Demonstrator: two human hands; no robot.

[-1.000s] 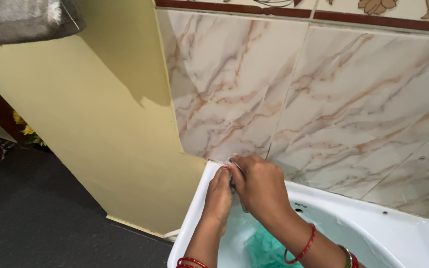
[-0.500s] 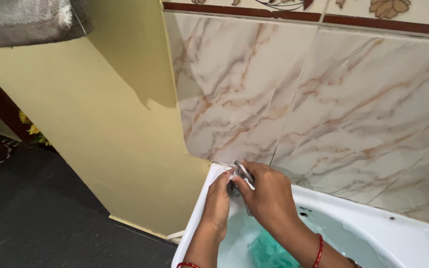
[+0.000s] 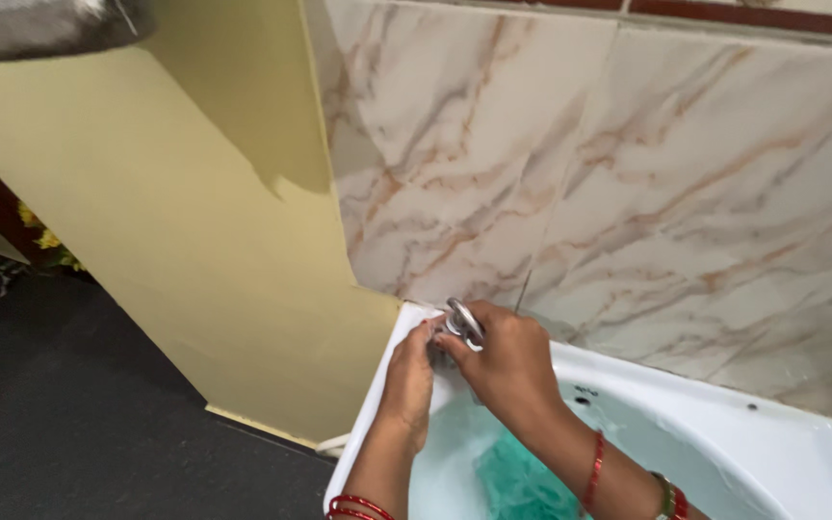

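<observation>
Both hands lifted slightly, right hand (image 3: 507,361) gripping one metal tap (image 3: 462,323); left hand (image 3: 408,380) curled beside it, one white basin (image 3: 772,433)

Marble-look wall tiles (image 3: 647,183), cream with rusty brown veins, cover the wall at the back, and a dark red border strip (image 3: 753,19) runs along the very top. Left of that there's a plain yellow painted wall (image 3: 175,221) jutting out at an angle, with a shadow falling on it. Dark floor (image 3: 60,424) down in the lower left corner. Some yellow flowers (image 3: 42,243) peek out at the far left edge, and a grey cloth (image 3: 31,24) hangs in the top left corner, a bit blurry.
</observation>
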